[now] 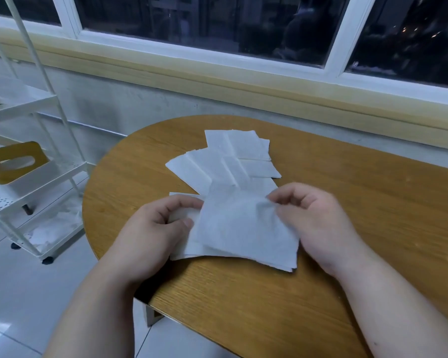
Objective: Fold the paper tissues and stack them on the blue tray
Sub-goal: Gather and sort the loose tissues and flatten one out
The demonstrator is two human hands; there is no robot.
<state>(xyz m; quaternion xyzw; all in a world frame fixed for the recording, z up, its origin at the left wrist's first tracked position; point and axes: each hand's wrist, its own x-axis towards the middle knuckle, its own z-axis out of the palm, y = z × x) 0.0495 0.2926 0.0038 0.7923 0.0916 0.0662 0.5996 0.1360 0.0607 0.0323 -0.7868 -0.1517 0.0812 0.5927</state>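
Both hands, left (150, 228) and right (311, 215), pinch the top tissue (243, 226) near the counter's (373, 228) front edge; best match corners squarely before creasing.

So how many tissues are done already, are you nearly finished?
It looks barely started. Done: nothing shows as stacked, and no blue tray is in view. In hand: the left hand and right hand pinch the edges of the nearest tissue over the table. Left: the other tissues lie fanned out behind it, not yet folded or stacked.
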